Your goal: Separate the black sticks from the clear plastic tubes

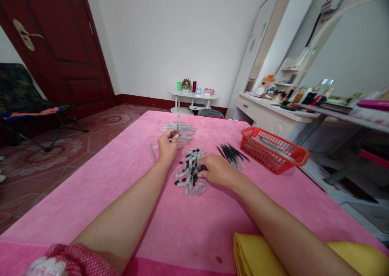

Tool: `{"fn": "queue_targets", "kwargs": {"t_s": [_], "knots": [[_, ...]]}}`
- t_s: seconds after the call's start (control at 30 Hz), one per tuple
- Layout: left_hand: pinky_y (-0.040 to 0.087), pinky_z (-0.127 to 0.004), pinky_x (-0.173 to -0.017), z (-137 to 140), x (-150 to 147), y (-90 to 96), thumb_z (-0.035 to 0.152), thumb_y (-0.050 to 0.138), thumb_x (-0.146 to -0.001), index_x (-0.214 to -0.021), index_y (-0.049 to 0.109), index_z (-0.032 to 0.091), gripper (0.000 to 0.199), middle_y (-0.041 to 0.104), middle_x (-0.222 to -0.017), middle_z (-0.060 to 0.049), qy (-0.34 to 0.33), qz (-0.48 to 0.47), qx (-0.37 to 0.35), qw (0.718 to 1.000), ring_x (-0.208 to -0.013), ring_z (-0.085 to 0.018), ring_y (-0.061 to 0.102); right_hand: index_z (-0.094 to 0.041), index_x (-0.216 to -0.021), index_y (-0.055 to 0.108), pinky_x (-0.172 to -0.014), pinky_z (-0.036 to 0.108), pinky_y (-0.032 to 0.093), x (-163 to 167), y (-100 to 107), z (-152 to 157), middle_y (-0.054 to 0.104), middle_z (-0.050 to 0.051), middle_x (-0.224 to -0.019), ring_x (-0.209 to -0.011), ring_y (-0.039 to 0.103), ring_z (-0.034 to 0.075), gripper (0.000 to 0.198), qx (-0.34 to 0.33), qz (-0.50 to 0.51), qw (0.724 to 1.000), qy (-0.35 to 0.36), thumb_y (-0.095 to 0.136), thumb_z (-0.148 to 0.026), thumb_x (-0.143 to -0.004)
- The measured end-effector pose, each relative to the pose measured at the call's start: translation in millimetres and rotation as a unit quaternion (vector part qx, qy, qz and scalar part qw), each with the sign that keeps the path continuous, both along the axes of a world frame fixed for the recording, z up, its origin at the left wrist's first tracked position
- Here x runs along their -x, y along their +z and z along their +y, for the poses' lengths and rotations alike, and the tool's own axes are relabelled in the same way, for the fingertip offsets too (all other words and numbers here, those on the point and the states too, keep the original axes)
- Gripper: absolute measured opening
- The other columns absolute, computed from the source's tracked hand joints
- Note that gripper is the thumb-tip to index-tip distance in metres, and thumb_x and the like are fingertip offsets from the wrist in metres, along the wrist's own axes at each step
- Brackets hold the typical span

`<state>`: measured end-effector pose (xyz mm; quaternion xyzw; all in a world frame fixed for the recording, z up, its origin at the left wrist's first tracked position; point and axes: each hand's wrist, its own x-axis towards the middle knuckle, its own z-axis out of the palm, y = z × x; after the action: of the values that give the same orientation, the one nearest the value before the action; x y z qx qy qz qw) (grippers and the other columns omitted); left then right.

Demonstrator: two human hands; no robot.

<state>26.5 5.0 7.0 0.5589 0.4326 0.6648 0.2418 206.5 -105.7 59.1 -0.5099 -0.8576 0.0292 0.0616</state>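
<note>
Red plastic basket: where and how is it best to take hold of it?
Probably by the rim at both short ends, from above: the red plastic basket stands upright, long and open-topped, so this should keep it level.

holds a slim translucent tube pinched upright in the left hand; has similar tubes lying flat, roughly side by side, near it; has small clear and black pieces strewn loosely, at many angles, under the right hand's fingertips.
</note>
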Motion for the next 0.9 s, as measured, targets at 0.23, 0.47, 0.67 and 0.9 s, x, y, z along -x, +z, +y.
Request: {"fn": "queue_targets", "kwargs": {"t_s": [0.23,0.47,0.67,0.9], "knots": [[0.053,-0.029,-0.077,-4,-3,-3.1,0.019,0.054,-0.077,-0.094,0.067,0.016,0.022,0.071,-0.088,-0.004,-0.014,0.091,-0.015,0.996,-0.081,-0.017,0.066,-0.020,-0.083,0.071,-0.063,0.025,0.037,9,6,-8,0.071,0.007,-0.083,-0.079,0.064,0.020,0.018,-0.012,-0.047,0.999,0.006,0.058,-0.013,-0.073],[0.049,-0.031,-0.088,-15,-6,-0.1,0.017,0.055,-0.079,-0.098,0.070,0.021,0.025,0.070,-0.101,-0.004,-0.009,0.305,-0.060,0.950,-0.096,-0.019,0.063,-0.016,-0.084,0.069,-0.071,0.025,0.041,-15,9,15,0.069,0.007,-0.086,-0.080,0.061,0.017,0.017,-0.083,0.199,0.974,-0.068,0.053,-0.017,-0.079],[0.048,-0.032,-0.088,-17,-6,2.6,0.013,0.054,-0.080,-0.100,0.070,0.021,0.028,0.071,-0.098,-0.004,-0.002,0.348,-0.080,0.934,-0.095,-0.020,0.062,-0.015,-0.073,0.065,-0.057,0.025,0.043,-29,-12,33,0.065,0.003,-0.066,-0.060,0.057,0.015,0.015,-0.081,0.404,0.902,-0.125,0.058,-0.028,-0.074],[0.047,-0.034,-0.085,-20,-6,5.3,0.011,0.053,-0.080,-0.101,0.070,0.020,0.028,0.070,-0.096,-0.004,-0.038,0.399,-0.114,0.909,-0.094,-0.021,0.061,-0.015,-0.082,0.063,-0.060,0.028,0.051,-31,-10,37,0.068,0.005,-0.077,-0.068,0.064,0.018,0.018,-0.072,0.544,0.826,-0.130,0.060,-0.025,-0.067]]}}
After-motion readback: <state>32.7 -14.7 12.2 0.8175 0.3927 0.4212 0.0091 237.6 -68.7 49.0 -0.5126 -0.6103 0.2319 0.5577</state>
